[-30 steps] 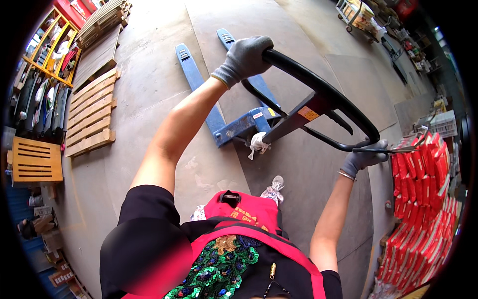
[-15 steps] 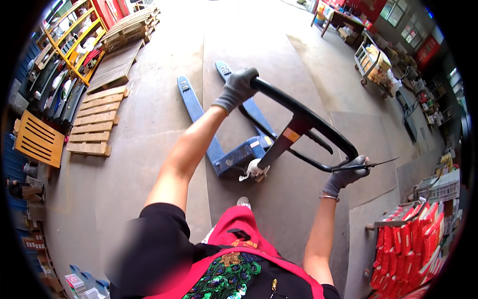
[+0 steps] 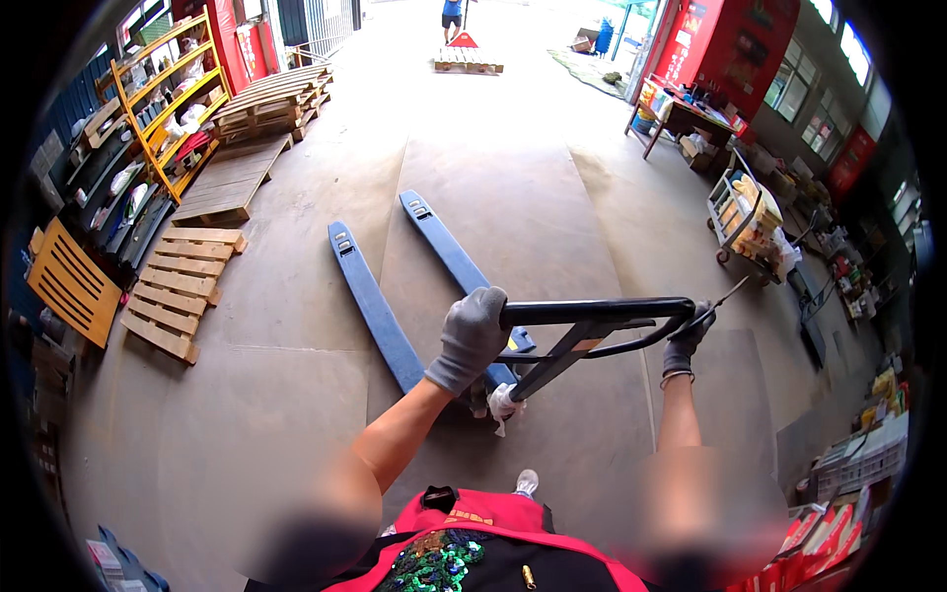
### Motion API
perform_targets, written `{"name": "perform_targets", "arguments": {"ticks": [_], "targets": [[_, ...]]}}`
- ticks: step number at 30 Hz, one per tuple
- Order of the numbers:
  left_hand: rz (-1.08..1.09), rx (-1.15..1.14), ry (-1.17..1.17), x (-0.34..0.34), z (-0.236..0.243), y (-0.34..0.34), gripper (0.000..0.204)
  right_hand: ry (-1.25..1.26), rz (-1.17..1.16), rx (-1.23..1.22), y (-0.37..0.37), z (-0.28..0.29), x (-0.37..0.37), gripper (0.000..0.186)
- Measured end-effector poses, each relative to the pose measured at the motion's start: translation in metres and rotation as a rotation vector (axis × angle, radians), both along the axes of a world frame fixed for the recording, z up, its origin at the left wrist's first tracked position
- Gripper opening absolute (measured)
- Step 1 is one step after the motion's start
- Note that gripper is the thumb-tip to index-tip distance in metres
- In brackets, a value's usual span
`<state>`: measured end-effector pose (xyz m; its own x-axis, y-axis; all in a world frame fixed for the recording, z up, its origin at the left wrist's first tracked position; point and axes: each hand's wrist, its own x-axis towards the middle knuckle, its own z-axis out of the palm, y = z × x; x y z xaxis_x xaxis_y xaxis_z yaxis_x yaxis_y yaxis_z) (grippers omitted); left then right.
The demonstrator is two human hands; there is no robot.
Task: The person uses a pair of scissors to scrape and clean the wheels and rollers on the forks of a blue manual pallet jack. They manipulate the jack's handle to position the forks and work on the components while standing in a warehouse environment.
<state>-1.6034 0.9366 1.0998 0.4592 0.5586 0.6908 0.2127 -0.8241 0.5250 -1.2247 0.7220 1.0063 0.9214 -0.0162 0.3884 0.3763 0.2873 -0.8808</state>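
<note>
My gloved left hand (image 3: 470, 337) is wrapped round the left end of the black loop handle (image 3: 582, 311) of a blue pallet jack (image 3: 367, 308). My gloved right hand (image 3: 691, 335) is closed at the handle's right end, along with a thin, dark, pointed object (image 3: 728, 293) that I cannot clearly make out. The jack's two forks stretch forward on the floor, low and unloaded. A crumpled white bag or cloth (image 3: 505, 403) is tied near the foot of the handle's shaft.
Wooden pallets (image 3: 174, 296) and a yellow rack (image 3: 163, 109) line the left. A loaded trolley (image 3: 745, 212), a table (image 3: 681, 109) and red packages (image 3: 809, 538) are on the right. In the bright doorway a person (image 3: 452, 18) stands behind a red jack with a pallet (image 3: 469, 61).
The handle and both hands have swung lower and more level, the left hand coming nearer. My view has lifted toward the doorway, bringing the distant person into sight.
</note>
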Motion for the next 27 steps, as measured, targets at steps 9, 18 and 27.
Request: {"name": "perform_targets", "arguments": {"ticks": [9, 18, 27], "targets": [[0.446, -0.023, 0.117, 0.050, -0.023, 0.000, 0.020, 0.215, 0.467, 0.034, 0.241, -0.006, 0.061, 0.033], [0.777, 0.053, 0.163, 0.056, -0.028, 0.109, 0.022, 0.407, 0.732, 0.139, 0.428, 0.019, 0.023, 0.025], [0.979, 0.092, 0.202, 0.010, -0.053, 0.239, 0.019, 0.430, 0.862, 0.059, 0.568, -0.014, -0.026, 0.033]]}}
